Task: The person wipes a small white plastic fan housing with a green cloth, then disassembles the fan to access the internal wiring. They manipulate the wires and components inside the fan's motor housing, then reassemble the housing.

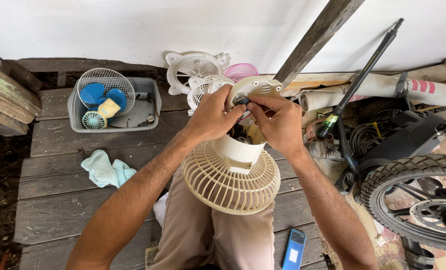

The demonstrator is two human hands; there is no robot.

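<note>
Weathered grey planks make up the wooden floor (58, 200), rough-grained and cracked, running up to a plain white wall (108, 25). On the person's lap rests a cream plastic fan (233, 172), tipped face down: its round ribbed grille (230, 187) of thin radiating bars spreads over the knees, a smooth tapered motor housing (238, 150) rising from it, and a rounded rear cap (255, 90) with slotted vents at the top. The left hand (213, 117) is curled closed around the cap's near side, fingers gripping its edge. The right hand (278, 122) pinches a small dark part (243, 101) against the cap between thumb and fingertips.

Further left sits a grey plastic tub (148, 100) holding a white wire guard (105, 82), blue blades (93, 92) and a small teal fan (94, 120). A crumpled pale-blue cloth (105, 170) lies on the planks. White and pink fan grilles (195, 67) lean at the wall. A blue phone (294, 249) lies beside the right knee, and a knobbly motorcycle tyre (413, 175) stands to the right.
</note>
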